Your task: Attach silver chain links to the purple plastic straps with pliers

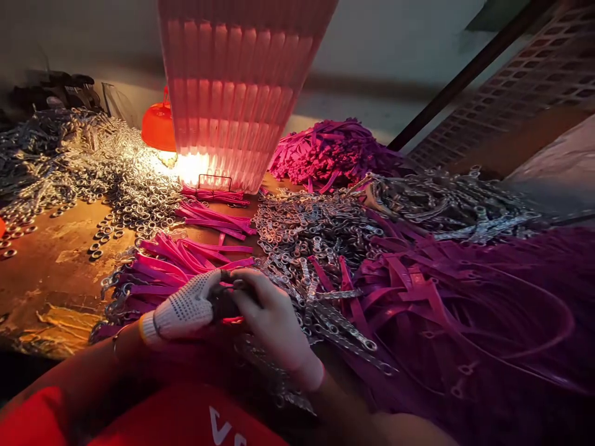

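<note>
My left hand (186, 308), in a white knit glove with dark dots, is closed, its fingertips in dark shadow. My right hand (276, 319), in a plain white glove, meets it with bent fingers. Whatever they pinch between them is too dark to make out; a small bright red-pink edge shows just below. Behind my left hand lies a bundle of pink straps (181, 260) with metal rings at their left ends. Beyond my right hand spreads a heap of silvery chain-like metal strips (316, 229) with ringed ends.
More metal pieces with rings (116, 167) are heaped at the left. An orange-red lamp (158, 127) glows beside an upright ribbed translucent panel (237, 93). Purple straps pile up at the back (334, 148), and a large tangle of purple straps (432, 291) covers the right side.
</note>
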The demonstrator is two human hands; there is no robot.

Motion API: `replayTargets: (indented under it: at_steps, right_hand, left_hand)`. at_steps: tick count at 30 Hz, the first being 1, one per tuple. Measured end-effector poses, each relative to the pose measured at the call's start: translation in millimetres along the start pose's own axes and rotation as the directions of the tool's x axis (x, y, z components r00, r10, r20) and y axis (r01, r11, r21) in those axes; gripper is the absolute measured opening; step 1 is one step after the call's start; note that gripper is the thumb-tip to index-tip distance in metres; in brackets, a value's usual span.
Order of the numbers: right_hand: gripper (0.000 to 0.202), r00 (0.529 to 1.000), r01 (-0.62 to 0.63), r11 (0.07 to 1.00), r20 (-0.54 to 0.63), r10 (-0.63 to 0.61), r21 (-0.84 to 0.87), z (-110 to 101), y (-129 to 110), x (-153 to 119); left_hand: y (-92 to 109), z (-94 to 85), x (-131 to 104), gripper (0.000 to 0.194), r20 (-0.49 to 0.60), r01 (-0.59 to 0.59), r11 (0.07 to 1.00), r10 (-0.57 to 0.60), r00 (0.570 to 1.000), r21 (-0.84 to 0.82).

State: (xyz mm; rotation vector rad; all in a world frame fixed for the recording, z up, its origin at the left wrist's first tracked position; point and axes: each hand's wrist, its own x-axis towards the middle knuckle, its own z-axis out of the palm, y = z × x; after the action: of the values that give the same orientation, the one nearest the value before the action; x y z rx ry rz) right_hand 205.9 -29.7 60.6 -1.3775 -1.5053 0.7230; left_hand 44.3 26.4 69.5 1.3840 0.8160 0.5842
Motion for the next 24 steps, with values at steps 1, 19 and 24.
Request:
replayTargets:
  at_steps: [1, 19, 24]
  right_hand:
    - [0.026, 0.999, -0.032, 0.999, -0.028, 0.032, 0.002, -1, 2, 0]
    - [0.032, 0.932, 0.319, 0.666, 0.094, -0.351, -0.674, -11, 13, -17]
    - [0.035, 0.985, 0.153, 0.909, -0.014, -0.172, -0.387, -4, 9, -15]
  left_hand:
    - [0, -1.2, -2, 0.02, 0.018, 0.019, 1.0, -0.019, 1.0, -0.017]
    - [-17, 2.4, 4, 0.023, 0.121, 0.34, 0.724, -0.338, 0.933, -0.6]
    - [-12, 9.0, 3, 0.024, 0.151, 0.346, 0.725, -0.322, 0.935, -0.595]
